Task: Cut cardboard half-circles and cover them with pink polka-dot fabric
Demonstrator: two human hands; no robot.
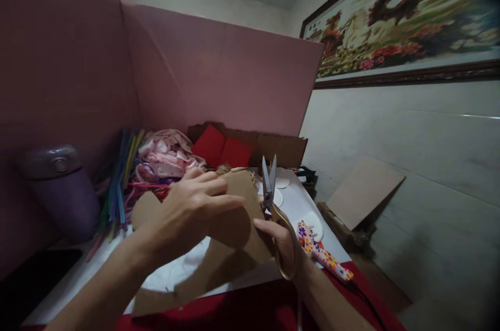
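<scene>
My right hand point(283, 242) holds scissors point(269, 190) with gold-coloured handles, their blades pointing up and slightly apart. Its thumb also presses on the edge of a brown cardboard sheet point(242, 190). My left hand point(197, 203) lies over the sheet's left part with its fingers stretched out, the thumb hidden. A rounded cardboard part point(145, 208) shows left of that hand; whether it belongs to the same sheet I cannot tell. Cardboard with a curved edge point(219, 268) hangs lower, over the white tabletop point(179, 263).
A flower-patterned glue gun point(326, 255) lies right of my right hand. White round pieces point(312, 224) are on the table. Colourful pipe cleaners point(117, 190), pink cloth point(170, 151) and red card point(222, 149) sit at the back left. A purple bottle point(62, 195) stands at far left.
</scene>
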